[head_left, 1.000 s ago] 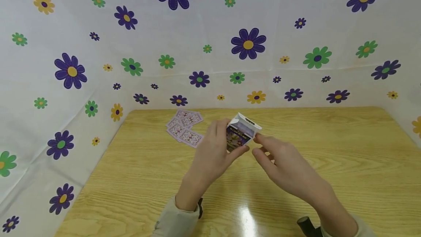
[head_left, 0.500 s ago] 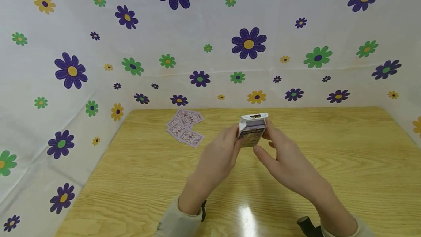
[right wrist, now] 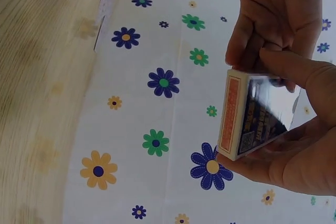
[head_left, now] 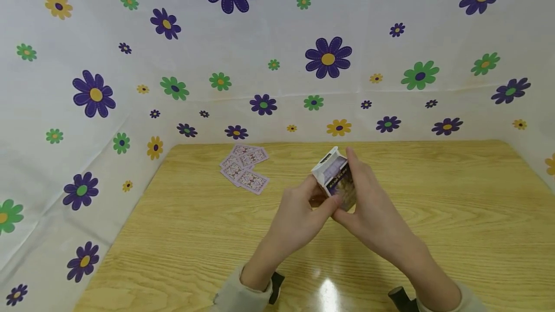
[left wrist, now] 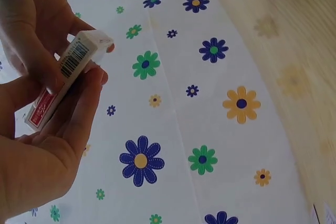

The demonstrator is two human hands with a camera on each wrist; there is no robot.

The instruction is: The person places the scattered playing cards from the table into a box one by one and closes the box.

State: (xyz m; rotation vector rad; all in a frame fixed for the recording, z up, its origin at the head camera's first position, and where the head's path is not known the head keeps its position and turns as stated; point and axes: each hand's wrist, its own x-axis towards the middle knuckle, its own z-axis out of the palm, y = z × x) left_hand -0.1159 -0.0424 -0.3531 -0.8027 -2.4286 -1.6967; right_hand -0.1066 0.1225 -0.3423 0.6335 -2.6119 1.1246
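Observation:
Both hands hold a playing-card box above the table, its white lid flap lifted and a pale lilac surface showing in the opening. My left hand grips the box's left side and lower front, thumb across the front. On the opposite side my right hand holds it, fingers along the edge and thumb near the bottom. A barcode on the narrow side of the box shows in the left wrist view. From the right wrist, the box sits between my right thumb and fingers; its end has an orange-red panel.
Several playing cards with patterned lilac backs lie overlapped, face down, at the back left of the wooden table. A white cloth printed with flowers hangs behind the table and along its sides.
The box has shifted rightward and turned, its open top now leaning left. My right hand has closed in from touching its edge to gripping it. The cards have stayed put.

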